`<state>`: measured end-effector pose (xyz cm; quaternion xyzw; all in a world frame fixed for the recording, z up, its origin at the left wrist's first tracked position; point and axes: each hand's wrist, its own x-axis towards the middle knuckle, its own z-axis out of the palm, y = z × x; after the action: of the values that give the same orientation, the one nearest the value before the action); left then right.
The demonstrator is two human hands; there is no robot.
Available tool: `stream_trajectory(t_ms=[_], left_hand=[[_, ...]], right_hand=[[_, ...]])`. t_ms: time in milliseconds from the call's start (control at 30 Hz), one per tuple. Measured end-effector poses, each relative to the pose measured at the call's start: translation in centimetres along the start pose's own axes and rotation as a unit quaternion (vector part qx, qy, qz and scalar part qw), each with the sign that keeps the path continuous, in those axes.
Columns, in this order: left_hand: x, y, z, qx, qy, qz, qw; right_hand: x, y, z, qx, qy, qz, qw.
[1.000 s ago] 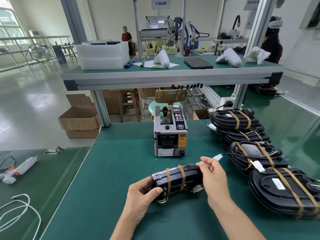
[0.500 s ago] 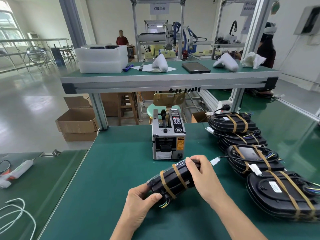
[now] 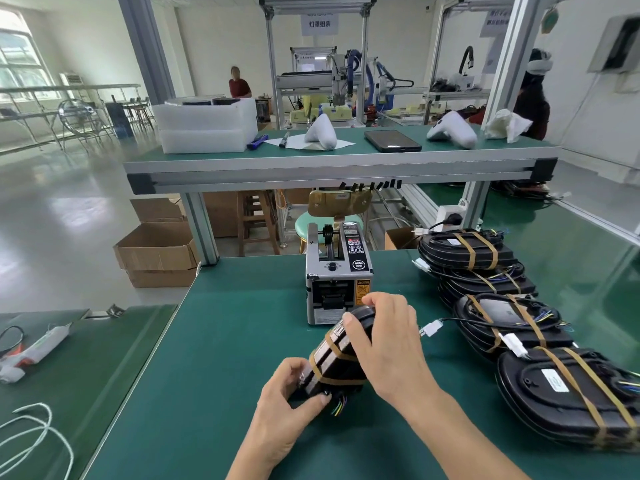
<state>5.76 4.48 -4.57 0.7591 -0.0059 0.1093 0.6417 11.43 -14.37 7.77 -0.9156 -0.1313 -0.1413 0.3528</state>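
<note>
the right hand (image 3: 388,344) covers the far end of the black plastic housing bound with tan bands (image 3: 334,358), and the left hand (image 3: 287,407) hides its near corner. the looped white cord (image 3: 31,431) is cut off by the left edge.

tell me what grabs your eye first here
Both hands, the left hand and the right hand, grip a black bundle strapped with brown tape, low in the middle over the green bench. Just behind it stands a grey tape dispenser, and a row of similar bundles lines the right side.
</note>
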Motion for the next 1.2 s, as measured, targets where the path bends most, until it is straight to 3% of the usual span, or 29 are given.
stream_trajectory(t_ms=[100, 300, 467, 600, 700, 800, 967, 1200], left_hand=[[-0.3, 0.9, 0.0, -0.014, -0.017, 0.031, 0.999], [-0.4, 1.6, 0.2, -0.036, 0.055, 0.051, 0.997], [-0.8, 1.9, 0.1, -0.079, 0.077, 0.028, 0.993], [-0.7, 2.0, -0.2, -0.109, 0.052, 0.020, 0.993], [-0.4, 1.8, -0.1, -0.106, 0.065, 0.022, 0.992], [-0.4, 1.7, 0.0, -0.114, 0.058, 0.030, 0.991], [-0.4, 1.3, -0.3, -0.114, 0.044, 0.042, 0.992], [-0.3, 1.2, -0.3, -0.113, 0.040, 0.036, 0.992]], right_hand=[[-0.4, -0.8, 0.4, -0.036, 0.001, -0.024, 0.999], [-2.0, -4.8, 2.2, -0.126, 0.039, -0.081, 0.988], [-3.3, -7.1, 3.8, -0.190, -0.032, -0.102, 0.976], [-2.3, -7.6, 1.9, -0.154, -0.082, -0.084, 0.981], [1.6, -6.5, -0.5, 0.052, -0.069, -0.002, 0.996], [7.4, -3.6, -1.4, 0.177, -0.039, 0.105, 0.978], [10.5, 0.7, 2.8, 0.232, -0.160, 0.303, 0.911], [10.8, 1.0, 6.3, 0.325, -0.065, 0.366, 0.870]])
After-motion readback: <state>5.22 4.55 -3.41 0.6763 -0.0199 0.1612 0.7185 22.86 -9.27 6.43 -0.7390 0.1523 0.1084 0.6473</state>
